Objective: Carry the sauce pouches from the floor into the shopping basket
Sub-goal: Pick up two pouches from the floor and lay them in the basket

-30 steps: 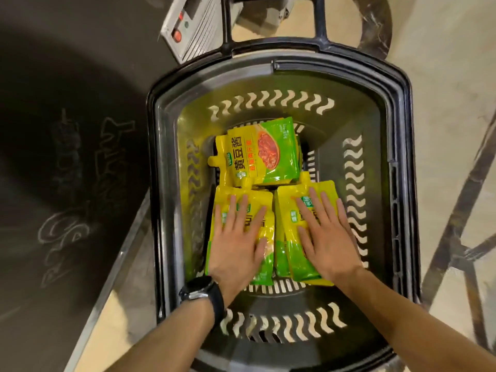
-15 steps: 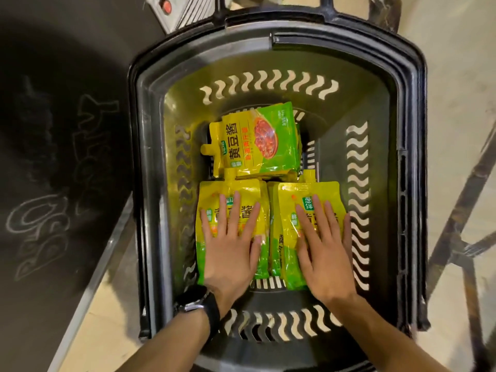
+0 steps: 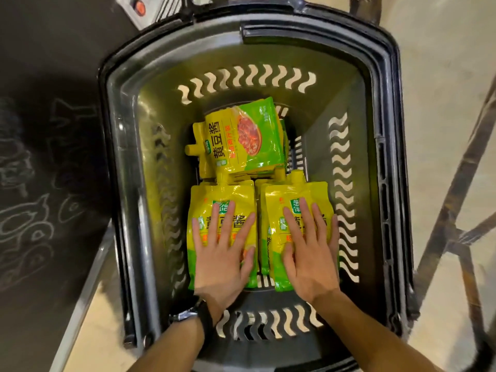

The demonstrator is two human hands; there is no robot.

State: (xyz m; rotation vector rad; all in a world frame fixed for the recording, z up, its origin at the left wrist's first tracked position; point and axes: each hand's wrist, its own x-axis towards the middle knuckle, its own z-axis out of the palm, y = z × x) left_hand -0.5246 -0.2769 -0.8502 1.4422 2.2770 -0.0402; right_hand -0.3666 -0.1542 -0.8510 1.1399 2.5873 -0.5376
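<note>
Little changes over the last second. The two near pouches lie in the same places, and both hands stay flat on them. Only the view comes a bit closer, so the basket (image 3: 389, 135) fills more of the frame.

The left hand (image 3: 222, 253), with a watch (image 3: 188, 315) on the wrist, rests with straight, spread fingers on the left pouch (image 3: 214, 193) and grips nothing. The right hand (image 3: 308, 253) rests in the same way on the right pouch (image 3: 284, 191), just beside the first. A third pouch (image 3: 241, 138) lies above them in the frame, on top of others, with its spout toward the left.

Every pouch I can see is inside the basket, and none shows on the floor (image 3: 442, 76) at the right. I judge that this pair is already placed and is only being pressed down. The hands can now lift away for more pouches, if any remain.
</note>
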